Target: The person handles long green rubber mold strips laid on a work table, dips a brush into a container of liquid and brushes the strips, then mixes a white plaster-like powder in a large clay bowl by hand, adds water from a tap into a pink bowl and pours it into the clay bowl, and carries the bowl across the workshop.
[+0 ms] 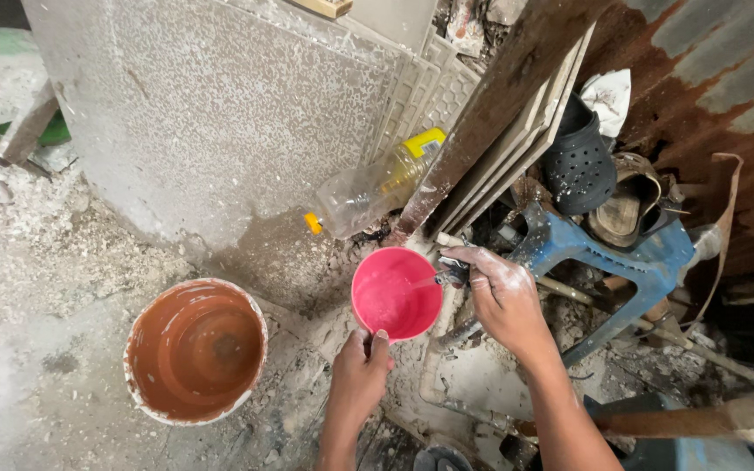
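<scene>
A pink cup (396,294) is held above the dusty concrete floor (54,349), near its middle, just under a small tap (452,272) from which a thin stream runs into it. Its near rim is pinched by the left hand (359,373), thumb and fingers closed, forearm reaching straight up from below. The tap is gripped by the dust-whitened right hand (503,296), wrist bent. An orange-stained bucket (195,350) stands to the left; a clear plastic bottle (375,186) lies behind.
</scene>
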